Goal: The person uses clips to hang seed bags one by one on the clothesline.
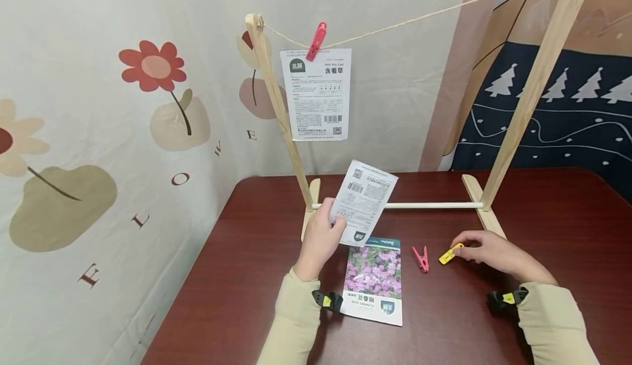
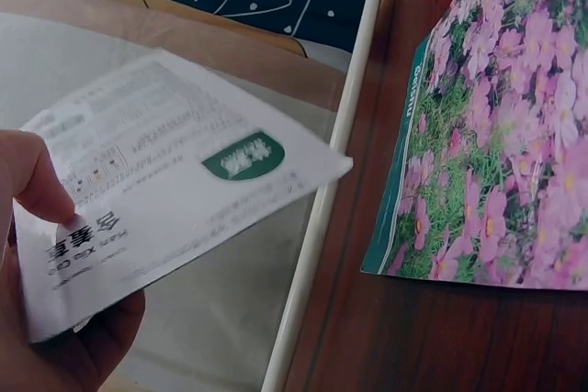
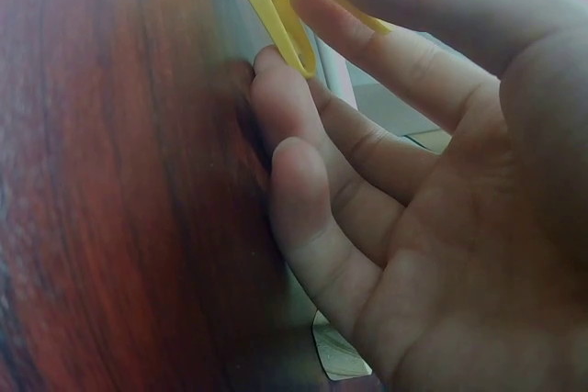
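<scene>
My left hand [image 1: 320, 240] grips a white seed packet [image 1: 367, 203] by its side edge, thumb on the printed face. In the left wrist view the packet [image 2: 175, 172] shows a green logo and small print. My right hand [image 1: 498, 254] pinches a yellow clothespin [image 1: 448, 255] just over the tabletop. The right wrist view shows the clothespin [image 3: 260, 2] between thumb and forefinger, the other fingers curved near the wood. A pink clothespin [image 1: 422, 259] lies to its left. A flower seed packet [image 1: 373, 277] with pink blossoms lies below my left hand.
A wooden rack stands on the dark red table [image 1: 237, 277], with posts [image 1: 540, 85], a white bottom rod [image 1: 429, 205] and a sagging string [image 1: 419, 16]. Another white packet [image 1: 316, 99] hangs from the string by a pink clothespin [image 1: 317, 41]. A printed curtain [image 1: 207, 24] is behind.
</scene>
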### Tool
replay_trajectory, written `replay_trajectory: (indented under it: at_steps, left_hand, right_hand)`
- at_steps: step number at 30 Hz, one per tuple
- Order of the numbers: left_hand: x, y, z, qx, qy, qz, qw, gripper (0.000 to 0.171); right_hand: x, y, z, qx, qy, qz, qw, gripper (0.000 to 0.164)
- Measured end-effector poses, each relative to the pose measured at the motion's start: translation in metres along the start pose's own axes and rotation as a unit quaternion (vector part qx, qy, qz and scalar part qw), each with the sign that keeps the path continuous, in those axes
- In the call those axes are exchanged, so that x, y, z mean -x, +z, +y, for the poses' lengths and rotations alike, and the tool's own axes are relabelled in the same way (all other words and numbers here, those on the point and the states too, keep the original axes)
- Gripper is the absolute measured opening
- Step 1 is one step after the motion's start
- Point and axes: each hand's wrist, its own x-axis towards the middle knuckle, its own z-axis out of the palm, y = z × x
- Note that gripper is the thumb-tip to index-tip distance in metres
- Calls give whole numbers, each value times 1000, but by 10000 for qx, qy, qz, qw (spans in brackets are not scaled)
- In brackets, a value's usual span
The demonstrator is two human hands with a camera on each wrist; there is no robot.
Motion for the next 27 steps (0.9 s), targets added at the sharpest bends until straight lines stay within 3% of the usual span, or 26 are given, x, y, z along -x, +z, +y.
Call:
replay_trajectory:
  at_steps: [5,19,27]
  left_hand:
    - [1,-1,1,-7,-58,5,10000,27]
    - [1,-4,6,258,12,747,9969,32]
    - [3,-1,5,-55,122,1008,9948,32]
  right_hand:
    - [-1,1,2,96,25,-7,10000,22]
    - [0,1,1,92,9,10,10000,18]
    - [1,0,0,4,-95,79,9999,19]
